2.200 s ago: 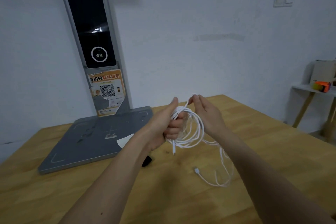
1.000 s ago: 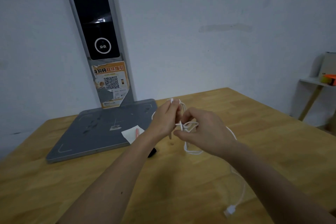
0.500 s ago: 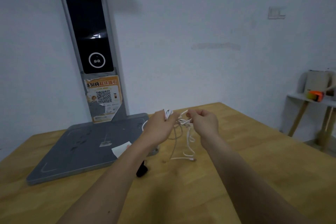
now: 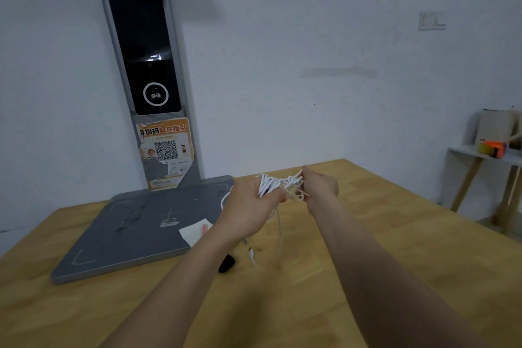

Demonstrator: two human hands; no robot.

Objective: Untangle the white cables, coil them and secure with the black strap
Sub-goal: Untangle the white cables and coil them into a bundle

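Observation:
A bundle of white cables (image 4: pixel 278 185) hangs in the air above the wooden table (image 4: pixel 381 248), held between both hands. My left hand (image 4: pixel 252 203) grips the gathered loops from the left. My right hand (image 4: pixel 320 185) pinches a knotted clump of the same cables just to the right. One loose strand with a plug end (image 4: pixel 252 256) dangles down to the tabletop. The black strap (image 4: pixel 226 263) lies on the table under my left forearm, partly hidden by it.
A grey kiosk base plate (image 4: pixel 132 229) with a tall screen column (image 4: pixel 144 70) stands at the back left, a white paper slip (image 4: pixel 193 233) on its near corner. A small side table (image 4: pixel 485 158) with an orange object stands at the far right.
The hands have drawn the cables into a tighter bunch between them. The hanging loop has shortened, and only one strand now reaches the table.

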